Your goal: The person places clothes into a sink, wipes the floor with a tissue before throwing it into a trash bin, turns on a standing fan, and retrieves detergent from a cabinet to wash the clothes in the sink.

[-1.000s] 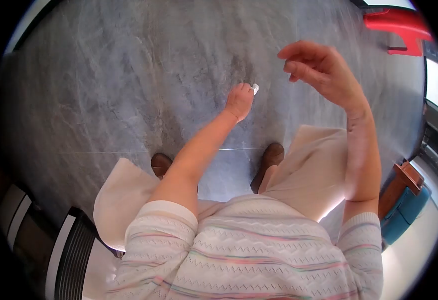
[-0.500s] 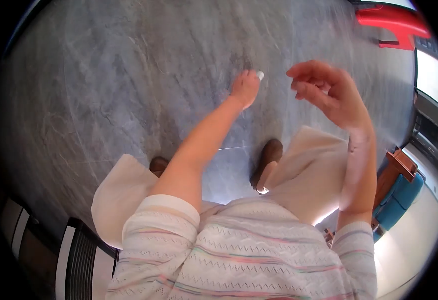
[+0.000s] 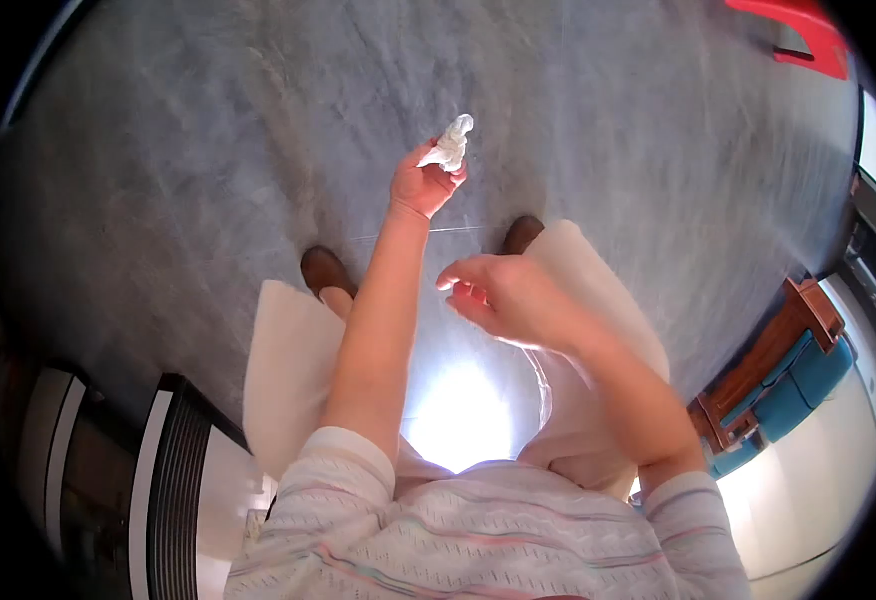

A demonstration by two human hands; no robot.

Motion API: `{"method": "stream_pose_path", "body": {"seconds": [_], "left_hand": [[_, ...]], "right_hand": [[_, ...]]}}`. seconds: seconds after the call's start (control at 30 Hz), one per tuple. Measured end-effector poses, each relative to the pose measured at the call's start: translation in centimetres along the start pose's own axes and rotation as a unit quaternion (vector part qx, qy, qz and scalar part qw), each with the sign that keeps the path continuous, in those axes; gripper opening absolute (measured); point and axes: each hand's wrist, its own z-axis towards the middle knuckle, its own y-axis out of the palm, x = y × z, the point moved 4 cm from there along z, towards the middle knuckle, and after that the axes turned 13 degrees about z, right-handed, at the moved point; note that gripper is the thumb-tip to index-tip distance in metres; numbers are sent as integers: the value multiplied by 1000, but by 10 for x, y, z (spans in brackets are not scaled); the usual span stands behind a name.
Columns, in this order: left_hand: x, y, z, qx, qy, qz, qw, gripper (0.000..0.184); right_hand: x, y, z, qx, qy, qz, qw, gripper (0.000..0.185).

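A crumpled white tissue (image 3: 450,146) sticks up out of my left hand (image 3: 426,187), whose fingers are closed around its lower end. That arm reaches forward over the grey floor, beyond my feet. My right hand (image 3: 503,298) hovers in front of my right leg, loosely curled, with its fingers somewhat apart and nothing visible in it. A gap separates the two hands; the right one is nearer my body.
Grey marbled floor (image 3: 208,180) spreads ahead, with my brown shoes (image 3: 326,270) on it. Red plastic furniture (image 3: 808,35) stands at the upper right. On the right is a wooden piece with a teal cushion (image 3: 808,385). A dark ribbed panel (image 3: 173,490) stands at lower left.
My left hand has moved left and turned, so more of the tissue shows. My right hand has swung down and left, closer to my body. The view has shifted slightly.
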Motion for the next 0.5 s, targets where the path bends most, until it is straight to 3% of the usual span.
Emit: {"method": "stream_pose_path", "body": {"seconds": [0.1,0.23,0.33,0.5], "left_hand": [[4,43,-19,-54,2,-2,999,31],[11,91,-54,0,-1,44,999,30],[20,118,-60,68,-7,58,996,28],[35,167,-82,180,-44,205,961,24]], "right_hand": [[58,12,2,14,78,112,991,20],[105,31,-23,50,247,328,911,24],[95,-9,-57,111,267,462,839,26],[59,-104,-148,170,209,519,811,27]]}}
